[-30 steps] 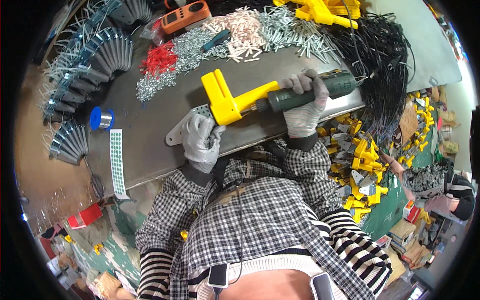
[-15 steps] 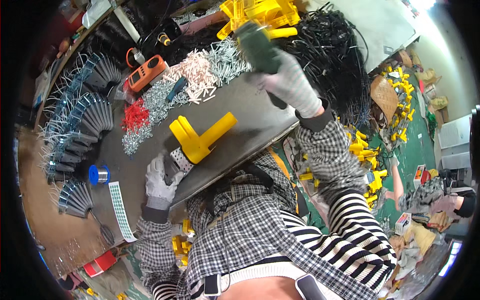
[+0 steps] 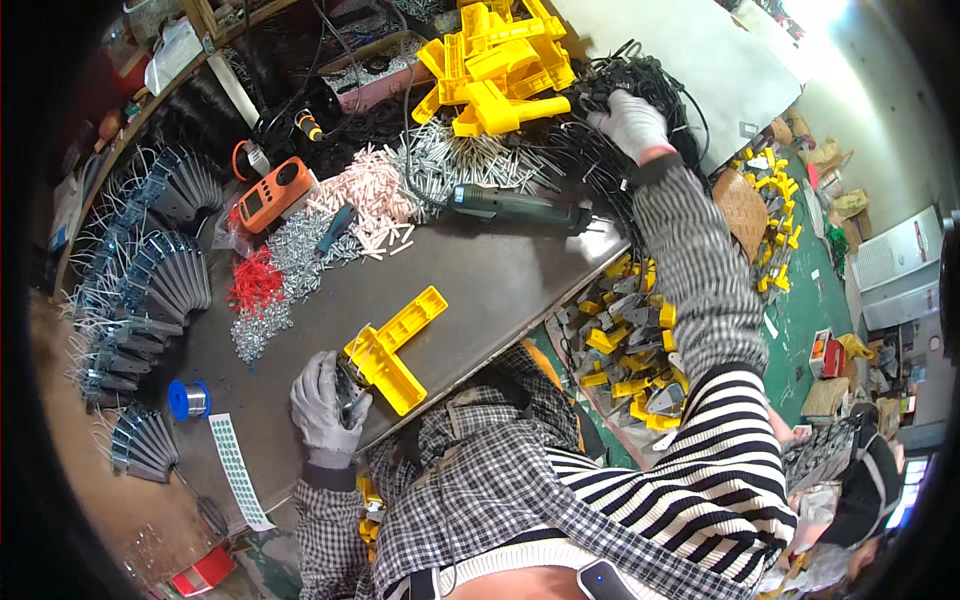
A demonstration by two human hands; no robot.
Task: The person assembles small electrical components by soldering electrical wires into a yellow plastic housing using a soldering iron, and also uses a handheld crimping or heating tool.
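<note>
My left hand (image 3: 328,408), in a grey glove, grips a yellow plastic housing (image 3: 392,372) by its grey end, just above the near table edge. The housing's hollow side faces up, and its handle points to the far right. My right hand (image 3: 632,124), in a pale glove, reaches far right into a heap of black cables (image 3: 600,165). Its fingers curl on the cables; their tips are partly hidden. A dark green electric screwdriver (image 3: 520,207) lies on the table, untouched, its bit pointing right.
Yellow housings (image 3: 500,65) are piled at the back. Screws (image 3: 290,240), pink pins (image 3: 370,195) and red pieces (image 3: 255,282) lie in heaps beside an orange meter (image 3: 275,195). A solder spool (image 3: 188,400) and fanned metal plates (image 3: 150,440) stand left. Yellow and grey parts (image 3: 630,350) lie below right.
My right hand has let go of the electric screwdriver, now on the table, and moved to the cables. The yellow housing has been turned over in my left hand, hollow side up.
</note>
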